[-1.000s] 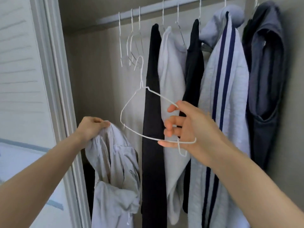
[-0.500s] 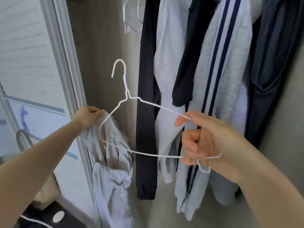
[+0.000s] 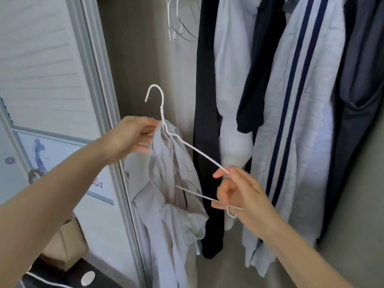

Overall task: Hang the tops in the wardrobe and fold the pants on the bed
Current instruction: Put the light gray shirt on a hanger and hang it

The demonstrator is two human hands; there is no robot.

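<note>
- Your left hand point(image 3: 133, 136) grips the grey top point(image 3: 166, 194) at its collar, at nine o'clock of the hanger point(image 3: 199, 152); one hanger arm sits inside it
- Your right hand point(image 3: 239, 194) pinches the hanger's end at four o'clock

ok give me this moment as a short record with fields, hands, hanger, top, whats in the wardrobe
left hand: left hand grips the collar end of the pale grey top beside the hanger's neck
right hand: right hand pinches the far end of the white wire hanger
hanger: off the rail, hook up, one shoulder inside the top
top: hangs crumpled below the left hand, not yet spread on the hanger
wardrobe: dark garment, white garment, grey striped jacket hanging; empty hangers at upper left
stage: top not yet hung
</note>
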